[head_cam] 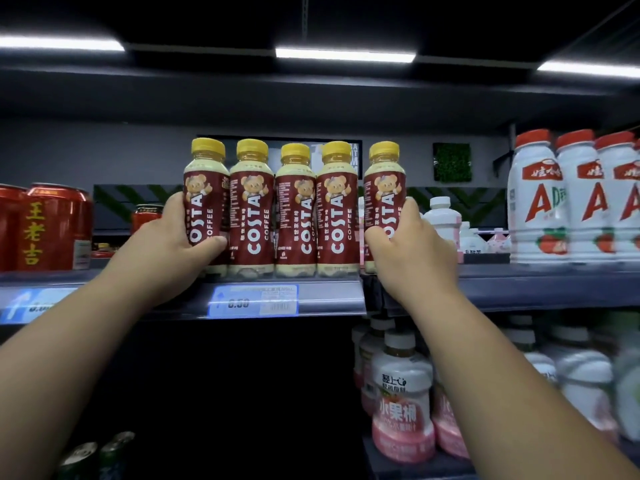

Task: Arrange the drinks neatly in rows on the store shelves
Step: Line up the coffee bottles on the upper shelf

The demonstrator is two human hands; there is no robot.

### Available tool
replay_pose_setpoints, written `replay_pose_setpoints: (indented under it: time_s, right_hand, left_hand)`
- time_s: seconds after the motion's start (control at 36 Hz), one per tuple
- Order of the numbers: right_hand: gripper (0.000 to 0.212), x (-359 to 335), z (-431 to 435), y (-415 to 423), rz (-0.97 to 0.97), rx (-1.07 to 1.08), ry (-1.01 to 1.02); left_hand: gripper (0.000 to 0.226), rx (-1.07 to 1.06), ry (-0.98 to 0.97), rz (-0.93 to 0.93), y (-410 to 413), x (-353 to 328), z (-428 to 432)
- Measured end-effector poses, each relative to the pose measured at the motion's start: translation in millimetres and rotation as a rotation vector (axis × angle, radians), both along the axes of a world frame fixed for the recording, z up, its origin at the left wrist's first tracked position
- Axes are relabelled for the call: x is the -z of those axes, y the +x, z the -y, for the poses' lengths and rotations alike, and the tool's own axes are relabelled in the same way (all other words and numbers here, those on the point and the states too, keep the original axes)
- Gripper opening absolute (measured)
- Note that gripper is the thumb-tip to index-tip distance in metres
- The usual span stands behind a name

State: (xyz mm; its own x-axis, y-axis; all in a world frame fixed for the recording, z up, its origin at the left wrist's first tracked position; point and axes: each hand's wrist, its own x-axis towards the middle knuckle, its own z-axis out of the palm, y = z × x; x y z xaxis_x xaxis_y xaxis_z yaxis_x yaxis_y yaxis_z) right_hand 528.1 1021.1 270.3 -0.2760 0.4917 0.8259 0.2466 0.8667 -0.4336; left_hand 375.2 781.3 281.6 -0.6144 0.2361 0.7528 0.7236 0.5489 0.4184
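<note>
Five Costa bottles (294, 209) stand in a row at the front of the shelf (329, 301), both ends held.
Left grip (173, 237) wraps the leftmost bottle (204, 188); right grip (408, 244) wraps the rightmost bottle (384, 188), which stands slightly apart. Risk: a hard inward shove could tip the middle bottles off the edge.

Position: head-worn, in front of the store shelving, level with the upper shelf (329, 299)
Facing: forward, slightly upward; ceiling lights (344, 54) along the top; a lower shelf (415, 467) at the bottom
Nearness: close; forearms (86, 323) reach from the lower corners to the coffee bottles (298, 206)
Lens: wide-angle; edges bowed
</note>
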Motion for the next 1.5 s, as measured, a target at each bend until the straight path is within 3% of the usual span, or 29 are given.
replay_pose_setpoints:
  time_s: [0.11,0.25,0.42,0.5,0.61,0.72,0.81,0.86,0.94,1.0,1.06,1.14,1.25,1.36,1.44,1.5]
  right_hand:
    - [0.055,-0.7,-2.3,1.6,-0.001,-0.019,-0.016]
    - [0.028,2.6,-3.3,4.8,-0.042,-0.086,-0.013]
    - [0.022,4.1,-3.2,7.2,-0.09,-0.11,-0.01]
    - [0.034,4.6,-2.2,6.7,-0.084,-0.093,-0.015]
    - [0.082,5.5,-2.4,8.3,-0.125,-0.095,-0.01]
    - [0.068,9.7,1.8,12.6,-0.306,-0.145,0.099]
    - [0.047,15.8,13.5,22.5,-0.391,-0.315,0.244]
    - [0.037,19.6,27.2,33.3,-0.292,-0.573,0.235]
    - [0.052,21.9,45.9,44.9,-0.059,-0.881,0.125]
    - [0.064,21.4,47.7,50.4,-0.059,-0.943,0.04]
    - [0.06,20.6,42.8,57.6,-0.136,-0.955,-0.039]
    - [0.048,22.6,28.3,68.4,-0.193,-0.893,-0.079]
    - [0.035,18.1,-2.0,78.5,-0.283,-0.695,-0.122]
    - [0.034,-7.0,-32.8,80.9,-0.335,-0.534,-0.201]
    - [0.044,-21.1,-51.2,69.9,-0.25,-0.476,-0.264]
    - [0.045,-18.5,-61.5,57.7,-0.2,-0.413,-0.275]
  left_hand:
    - [0.078,0.007,-0.028,-0.009,-0.4,0.0,-3.3]
    - [0.081,0.007,-0.042,-0.036,-6.0,4.9,1.3]
    - [0.081,0.02,-0.009,-0.067,-6.7,9.9,2.4]
    - [0.08,0.028,0.054,-0.099,-3.4,12.6,2.3]
    - [0.076,0.074,0.19,-0.185,4.0,17.1,5.6]
    - [0.068,0.203,0.428,-0.308,21.3,22.9,10.6]
    - [0.06,0.414,0.508,-0.31,48.1,24.8,4.8]
    - [0.051,0.622,0.488,-0.262,73.7,23.7,-7.7]
    - [0.048,0.844,0.41,-0.151,99.5,21.8,-36.7]
    - [0.047,0.945,0.376,-0.048,111.5,21.0,-55.9]
    - [0.037,0.977,0.341,0.039,121.5,16.9,-70.0]
    - [0.031,0.96,0.294,0.132,132.8,12.4,-79.2]
    - [0.029,0.589,0.149,-0.238,120.2,10.6,-71.2]
    - [0.047,0.266,0.312,-0.449,88.8,10.5,-57.3]
    - [0.063,0.071,0.353,-0.359,60.3,12.4,-51.5]
    - [0.081,0.077,0.367,-0.189,47.4,12.5,-50.1]
